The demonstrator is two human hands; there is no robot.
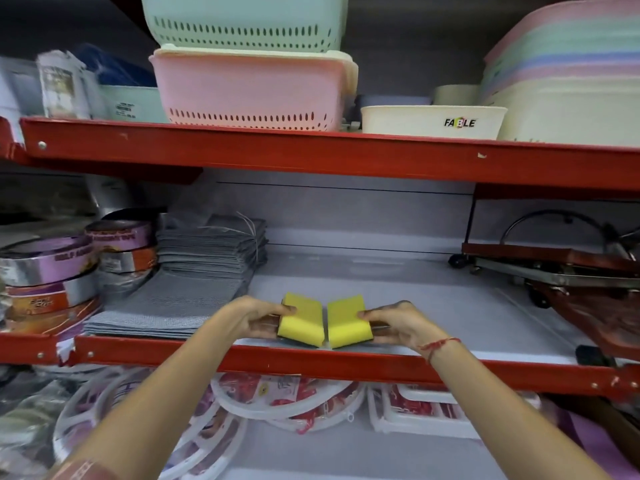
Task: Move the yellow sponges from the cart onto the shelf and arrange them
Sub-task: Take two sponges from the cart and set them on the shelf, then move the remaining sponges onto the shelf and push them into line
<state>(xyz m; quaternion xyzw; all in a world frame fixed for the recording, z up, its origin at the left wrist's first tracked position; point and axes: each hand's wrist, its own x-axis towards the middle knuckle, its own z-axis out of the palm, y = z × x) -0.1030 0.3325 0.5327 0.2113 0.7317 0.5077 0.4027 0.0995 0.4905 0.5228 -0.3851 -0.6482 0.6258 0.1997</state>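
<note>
Two yellow sponges held side by side at the front of the middle shelf.

Head view: the left hand (258,318) grasps the left sponge (302,320) by its outer edge, thumb on the yellow top, and the right hand (398,323) grasps the right sponge (348,321) the same way — the two sponges meet along their inner edges, both tilted down toward the red shelf lip (346,363) at 6 o'clock. A red thread (438,344) circles the right wrist. At 9 o'clock from the sponges lies a stack of grey cloths (180,303), with tape rolls (52,268) beyond it; at 12 o'clock on the shelf above sits a pink basket (249,88) — a white tub (429,121) beside it.
</note>
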